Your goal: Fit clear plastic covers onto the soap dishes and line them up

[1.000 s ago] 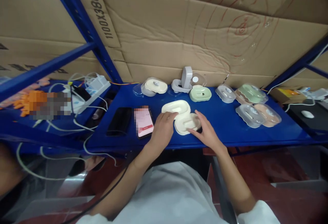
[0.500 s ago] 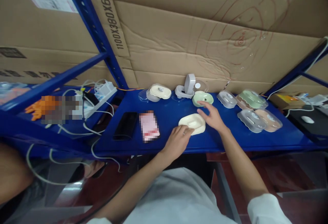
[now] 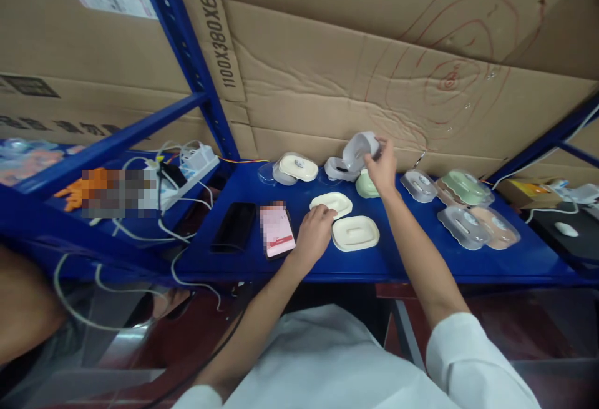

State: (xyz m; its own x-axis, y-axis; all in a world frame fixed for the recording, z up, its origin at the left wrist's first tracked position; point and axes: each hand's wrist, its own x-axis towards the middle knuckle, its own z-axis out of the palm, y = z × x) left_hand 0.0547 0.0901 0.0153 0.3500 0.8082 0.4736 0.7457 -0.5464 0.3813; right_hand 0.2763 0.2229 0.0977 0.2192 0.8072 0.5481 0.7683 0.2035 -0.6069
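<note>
Clamping thumb and fingers on one end of a grey container [image 3: 358, 152], the right hand [image 3: 384, 170] holds it tilted near the green box [image 3: 367, 187]. Left hand [image 3: 314, 234]: bent fingers touch the rear cream dish [image 3: 339, 202] on the blue table [image 3: 393, 260]; whether gripping, I cannot tell. Front cream dish [image 3: 355, 234] lies beside it.

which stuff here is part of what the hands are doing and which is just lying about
In hand or right beside:
- cream dish, touched by the left hand
- grey tub, held by the right hand
- second cream dish

Seemingly just lying about:
- lit phone
- power strip
- white mouse
</note>
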